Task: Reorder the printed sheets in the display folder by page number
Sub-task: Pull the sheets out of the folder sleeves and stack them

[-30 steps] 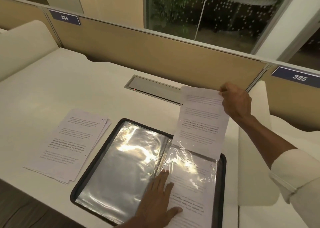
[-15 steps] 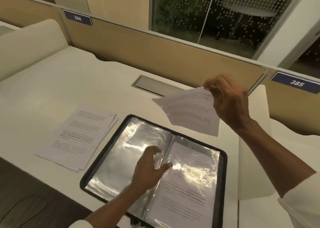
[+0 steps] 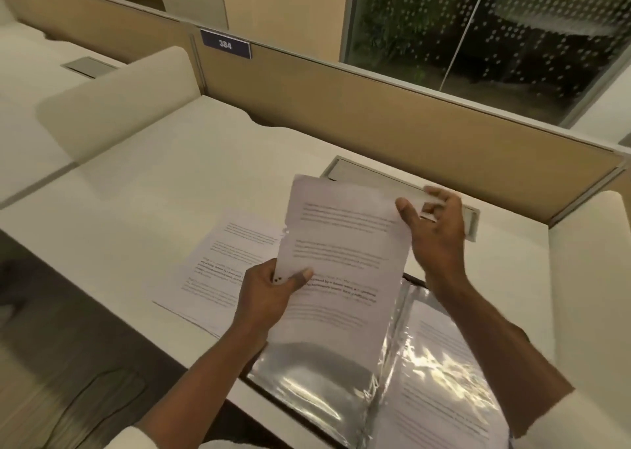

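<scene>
My left hand (image 3: pixel 269 291) pinches the thin printed sheet (image 3: pixel 341 261), text blurred, over the glossy display folder (image 3: pixel 317 380), cut off below. My right hand (image 3: pixel 437 233) thumbs its corner; I can't tell the grip.
</scene>
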A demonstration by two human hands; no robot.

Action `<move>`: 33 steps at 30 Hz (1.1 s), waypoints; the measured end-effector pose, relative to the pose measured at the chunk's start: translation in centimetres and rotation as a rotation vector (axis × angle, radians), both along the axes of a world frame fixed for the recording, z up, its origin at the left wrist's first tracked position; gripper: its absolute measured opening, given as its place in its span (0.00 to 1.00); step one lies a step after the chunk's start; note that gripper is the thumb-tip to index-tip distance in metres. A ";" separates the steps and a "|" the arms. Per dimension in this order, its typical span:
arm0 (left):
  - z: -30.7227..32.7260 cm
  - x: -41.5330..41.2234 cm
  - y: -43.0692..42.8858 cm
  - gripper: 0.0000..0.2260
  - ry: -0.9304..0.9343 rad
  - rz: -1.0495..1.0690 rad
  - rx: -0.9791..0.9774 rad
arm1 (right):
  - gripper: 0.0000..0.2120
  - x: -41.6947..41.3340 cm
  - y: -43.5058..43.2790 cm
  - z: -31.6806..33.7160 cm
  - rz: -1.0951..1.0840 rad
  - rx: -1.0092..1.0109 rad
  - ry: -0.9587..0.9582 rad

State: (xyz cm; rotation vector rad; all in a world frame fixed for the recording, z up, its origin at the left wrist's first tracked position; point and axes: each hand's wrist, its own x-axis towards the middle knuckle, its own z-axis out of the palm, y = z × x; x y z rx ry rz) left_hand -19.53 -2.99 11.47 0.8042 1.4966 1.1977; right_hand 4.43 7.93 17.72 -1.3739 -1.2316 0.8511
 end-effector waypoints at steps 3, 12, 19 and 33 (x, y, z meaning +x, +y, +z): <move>-0.6 -4.9 0.6 0.14 -0.003 0.043 -0.077 | 0.24 -3.9 0.1 -4.2 0.123 -0.374 0.200; -5.9 -19.1 4.5 0.11 0.281 -0.027 -0.270 | 0.07 -15.8 -2.5 -14.9 0.405 -0.678 0.063; -10.6 -23.6 7.7 0.12 0.564 -0.132 -0.319 | 0.08 -20.8 -3.4 -19.0 0.275 -0.652 -0.241; -11.4 -20.9 8.8 0.19 1.606 -0.299 -0.395 | 0.14 -22.2 -4.5 -20.8 0.205 -0.539 -0.482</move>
